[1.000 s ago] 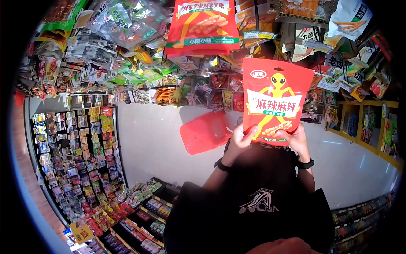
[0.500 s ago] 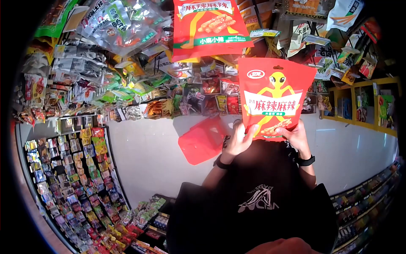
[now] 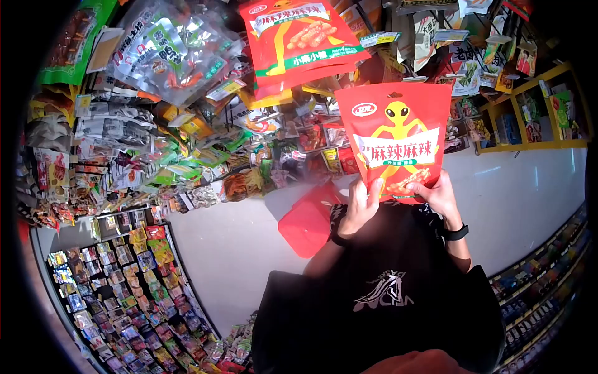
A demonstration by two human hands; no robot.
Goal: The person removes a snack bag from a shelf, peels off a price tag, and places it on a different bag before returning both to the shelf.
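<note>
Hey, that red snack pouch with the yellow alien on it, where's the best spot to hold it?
Probably by its bottom edge, coming from below at both corners. The red snack pouch is flat, upright and facing the camera, so a grip there leaves the printed front visible. That is how it is held now: the left hand pinches the lower left corner, the right hand the lower right.

Looks like a snack shop: packed snack bags (image 3: 162, 56) hanging in rows with price tags (image 3: 379, 38), shelves (image 3: 124, 280) crammed with small packets, more racks (image 3: 542, 280) across a pale tiled floor (image 3: 237, 230).
</note>
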